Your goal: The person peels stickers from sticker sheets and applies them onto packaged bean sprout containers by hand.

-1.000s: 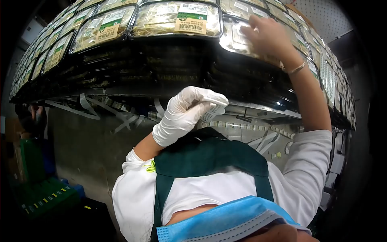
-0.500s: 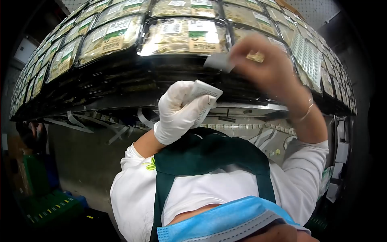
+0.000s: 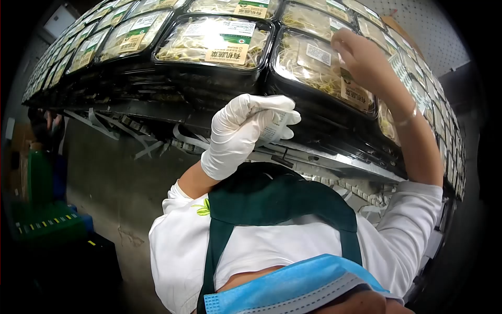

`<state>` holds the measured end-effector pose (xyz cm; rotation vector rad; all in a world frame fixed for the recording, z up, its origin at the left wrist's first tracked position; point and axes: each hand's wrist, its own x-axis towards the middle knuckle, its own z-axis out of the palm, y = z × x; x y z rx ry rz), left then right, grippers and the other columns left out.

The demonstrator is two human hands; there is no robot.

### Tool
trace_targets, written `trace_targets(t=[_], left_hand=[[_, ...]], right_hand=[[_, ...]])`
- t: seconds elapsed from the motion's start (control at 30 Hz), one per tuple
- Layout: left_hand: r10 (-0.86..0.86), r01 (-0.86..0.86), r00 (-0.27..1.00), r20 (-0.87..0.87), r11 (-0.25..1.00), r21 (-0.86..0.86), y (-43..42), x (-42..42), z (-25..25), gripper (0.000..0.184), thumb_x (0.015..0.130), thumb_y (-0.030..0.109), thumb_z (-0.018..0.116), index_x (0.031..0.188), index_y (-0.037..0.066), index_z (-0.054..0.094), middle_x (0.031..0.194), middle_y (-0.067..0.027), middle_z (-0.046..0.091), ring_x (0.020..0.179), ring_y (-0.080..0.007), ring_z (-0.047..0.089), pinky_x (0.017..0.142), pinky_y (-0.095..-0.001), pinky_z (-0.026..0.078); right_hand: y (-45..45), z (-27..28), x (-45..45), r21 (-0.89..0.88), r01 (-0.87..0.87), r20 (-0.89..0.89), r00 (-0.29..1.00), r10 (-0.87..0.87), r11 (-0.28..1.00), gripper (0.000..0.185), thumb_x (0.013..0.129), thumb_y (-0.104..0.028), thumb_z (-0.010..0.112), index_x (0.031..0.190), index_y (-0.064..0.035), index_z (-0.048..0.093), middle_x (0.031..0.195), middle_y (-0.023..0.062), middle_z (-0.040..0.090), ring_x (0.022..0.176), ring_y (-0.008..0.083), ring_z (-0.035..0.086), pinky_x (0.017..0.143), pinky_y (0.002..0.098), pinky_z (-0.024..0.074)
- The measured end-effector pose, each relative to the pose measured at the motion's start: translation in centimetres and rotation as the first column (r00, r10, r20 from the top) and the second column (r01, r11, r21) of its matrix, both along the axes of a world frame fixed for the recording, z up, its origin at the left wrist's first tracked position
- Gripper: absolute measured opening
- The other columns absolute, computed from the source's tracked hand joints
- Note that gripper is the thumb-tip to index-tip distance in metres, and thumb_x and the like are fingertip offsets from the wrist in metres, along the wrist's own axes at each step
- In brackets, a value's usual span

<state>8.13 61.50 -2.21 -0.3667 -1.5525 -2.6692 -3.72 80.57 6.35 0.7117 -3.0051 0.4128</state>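
My left hand point(image 3: 246, 128), in a white glove, is closed on a small stack of printed labels point(image 3: 273, 128) in front of the stacked trays. My bare right hand point(image 3: 361, 63) is over the right part of a film-covered black tray of sprouts point(image 3: 298, 63), near its green and tan label. Its fingertips are bent down at the film, and whether anything is between them cannot be made out. A white printed sticker point(image 3: 318, 54) lies on that tray's film. Beside it on the left sits another labelled tray point(image 3: 214, 42).
Many more packed trays point(image 3: 133, 36) stand in rows and stacks behind. Loose strips point(image 3: 191, 137) hang below the table's metal edge point(image 3: 340, 161). Green crates point(image 3: 44, 220) stand at the lower left. Another person's hand point(image 3: 54, 120) shows at the far left.
My right hand has moved from in front of the trays, where it carried a pale label, up onto the right tray. My left hand still holds the labels. The view has shifted.
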Motion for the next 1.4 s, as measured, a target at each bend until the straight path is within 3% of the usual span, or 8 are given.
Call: trace_targets(t=[0.2,0.3,0.57,0.7,0.87,1.03,1.2,1.4], left_hand=[[0.036,-0.011,0.964,-0.263,0.996,0.093,-0.8,-0.8,-1.5,0.006,0.078,0.002,0.057,0.083,-0.001,0.055,0.071,-0.0084,0.061,0.058,-0.0091,0.056,0.053,-0.0215,0.049],[0.026,-0.025,0.997,0.076,1.000,-0.018,-0.9,-1.0,1.7,0.009,0.078,-0.001,0.056,0.086,-0.002,0.053,0.080,-0.0081,0.060,0.063,-0.0079,0.055,0.057,-0.0205,0.048],[-0.050,-0.042,0.899,-0.435,0.979,-0.201,-4.9,-4.2,-2.7,0.016,0.076,-0.009,0.052,0.088,0.001,0.049,0.084,-0.0081,0.057,0.081,-0.0123,0.056,0.075,-0.0251,0.047],[-0.052,0.053,0.999,-0.007,0.986,0.161,-4.6,-2.6,0.1,0.020,0.079,-0.008,0.048,0.097,0.000,0.052,0.092,-0.0125,0.058,0.091,-0.0190,0.056,0.079,-0.0307,0.048],[-0.056,0.060,0.998,-0.032,0.988,0.146,-5.5,-2.9,0.1,0.011,0.082,0.002,0.050,0.091,-0.002,0.054,0.085,-0.0137,0.060,0.073,-0.0189,0.061,0.056,-0.0261,0.053],[0.115,-0.033,0.966,-0.232,0.943,0.331,-5.0,-3.5,-0.8,0.008,0.077,-0.001,0.058,0.083,0.000,0.054,0.076,-0.0087,0.060,0.062,-0.0080,0.056,0.051,-0.0197,0.047],[0.034,-0.034,0.996,-0.087,0.999,0.005,-6.7,-4.2,-0.6,0.016,0.079,-0.003,0.053,0.095,-0.002,0.050,0.079,-0.0067,0.059,0.064,-0.0057,0.054,0.059,-0.0190,0.045],[0.095,-0.231,0.887,-0.453,0.939,-0.256,-9.7,-4.7,-2.5,0.018,0.075,-0.007,0.055,0.091,0.001,0.053,0.085,-0.0110,0.059,0.071,-0.0121,0.056,0.064,-0.0227,0.046]], right_hand=[[-4.2,0.2,7.2,-0.357,-0.634,-0.238,0.772,0.589,0.686,0.017,0.064,-0.008,0.067,0.078,-0.0047,0.058,0.068,0.0079,0.055,0.068,0.0218,0.054,0.063,0.0283,0.0446],[-3.1,1.5,0.4,-0.255,-0.437,-0.367,0.869,0.332,0.863,0.012,0.072,-0.004,0.060,0.083,-0.0050,0.059,0.079,0.0061,0.061,0.070,0.0147,0.057,0.064,0.0249,0.0463],[-1.4,-2.5,-12.5,0.238,-0.046,-0.391,0.910,0.139,0.970,0.019,0.080,-0.020,0.047,0.082,-0.0017,0.051,0.074,0.0188,0.055,0.071,0.0324,0.053,0.063,0.0374,0.0414],[-1.1,-1.1,-11.2,0.296,0.286,-0.278,0.939,-0.204,0.911,0.029,0.082,-0.032,0.043,0.091,-0.0062,0.052,0.072,0.0125,0.059,0.072,0.0287,0.057,0.065,0.0387,0.0447],[-4.2,-0.2,-5.8,-0.418,0.045,0.253,0.965,0.069,0.907,0.032,0.084,-0.032,0.044,0.095,-0.0038,0.054,0.087,0.0075,0.057,0.086,0.0171,0.053,0.071,0.0293,0.0431],[-9.7,0.3,2.7,-0.363,-0.681,-0.301,0.731,0.612,0.636,0.018,0.066,-0.010,0.068,0.081,-0.0070,0.059,0.074,0.0058,0.058,0.068,0.0135,0.054,0.062,0.0285,0.0439],[-5.2,2.9,-14.0,-0.117,0.028,-0.230,0.972,-0.054,0.993,0.027,0.077,-0.026,0.057,0.086,0.0001,0.058,0.078,0.0078,0.061,0.072,0.0162,0.056,0.066,0.0281,0.0441],[-0.8,-1.4,-25.8,0.245,0.312,-0.367,0.906,-0.210,0.918,0.032,0.078,-0.037,0.048,0.092,-0.0096,0.056,0.090,0.0128,0.060,0.084,0.0293,0.056,0.074,0.0382,0.0425]])
